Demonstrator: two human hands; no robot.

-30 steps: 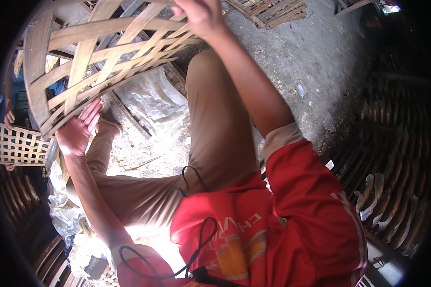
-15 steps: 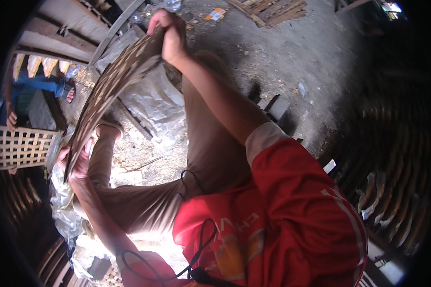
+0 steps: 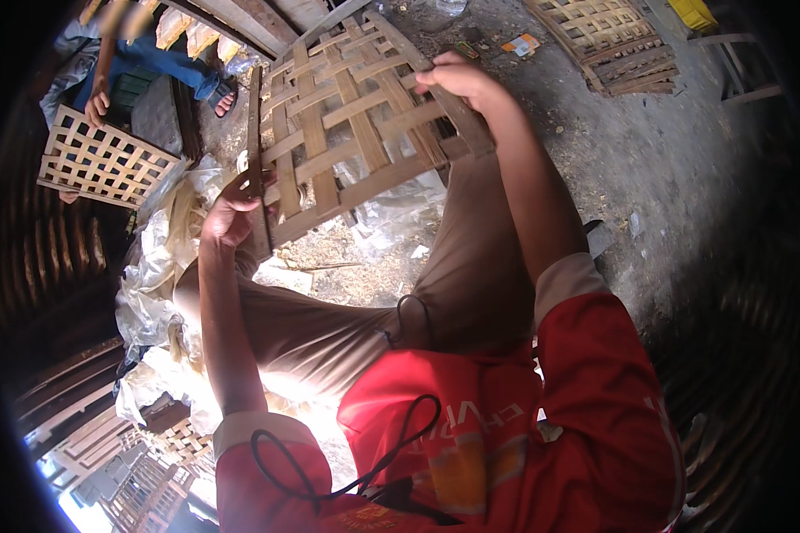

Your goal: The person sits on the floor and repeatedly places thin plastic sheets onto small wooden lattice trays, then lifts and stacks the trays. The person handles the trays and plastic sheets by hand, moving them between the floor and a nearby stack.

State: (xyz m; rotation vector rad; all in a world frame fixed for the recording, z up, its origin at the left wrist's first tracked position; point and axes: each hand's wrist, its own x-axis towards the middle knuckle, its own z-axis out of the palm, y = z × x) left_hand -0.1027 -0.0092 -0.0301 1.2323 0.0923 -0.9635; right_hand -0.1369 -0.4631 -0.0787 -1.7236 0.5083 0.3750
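Note:
A woven bamboo panel [image 3: 353,111] with wooden edge strips is held up in front of me, above my knees. My left hand [image 3: 231,218] is closed on its near left edge. My right hand [image 3: 464,82] grips the strip along its right side, with the fingers bent over the far face. Through the square gaps of the weave, clear plastic sheeting [image 3: 403,218] shows on the ground below. Part of my left fingers is hidden behind the edge strip.
At the left, another person's hand [image 3: 98,105] holds a smaller woven panel [image 3: 62,147]. More woven panels [image 3: 587,27] lie stacked on the floor at the far right. Crumpled plastic sheeting [image 3: 156,266] lies beside my left leg. A yellow object [image 3: 692,12] is near the top right.
The panel has turned from nearly edge-on to showing its broad face. Both hands still hold it, and my right hand has come down and rightward in the view, which has also shifted.

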